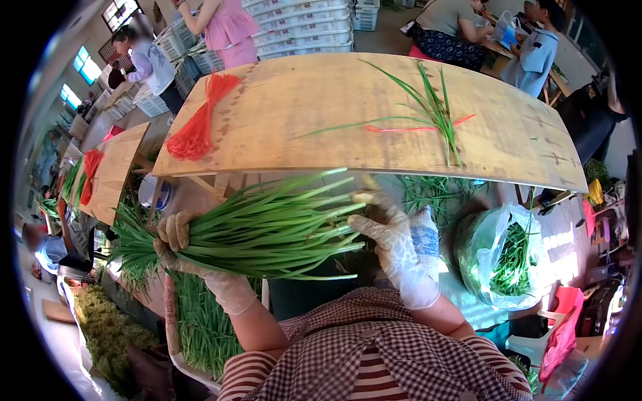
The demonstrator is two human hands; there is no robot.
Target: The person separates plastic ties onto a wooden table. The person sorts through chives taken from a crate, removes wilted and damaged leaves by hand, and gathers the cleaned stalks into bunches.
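Observation:
A thick bunch of long green garlic chives [267, 227] is held sideways in front of me, above my lap. My left hand [175, 235], in a pale work glove, wraps round the leafy end, and loose leaf tips fan out beyond it. My right hand [391, 234], gloved too, is beside the pale stem ends, with thumb and fingers apart; the fingers are slightly blurred. On the wooden table [294, 113] ahead, a few chive stalks [435, 110] lie across a red tie strip [401, 129]. A bundle of red strips [200, 120] lies at the table's left.
A crate of chives [207, 321] stands by my left side. To the right is a clear plastic bag [471, 250] with green trimmings, near a pink-draped chair [565, 327]. Cut leaves litter the floor under the table. White crates [301, 30] and several people are beyond.

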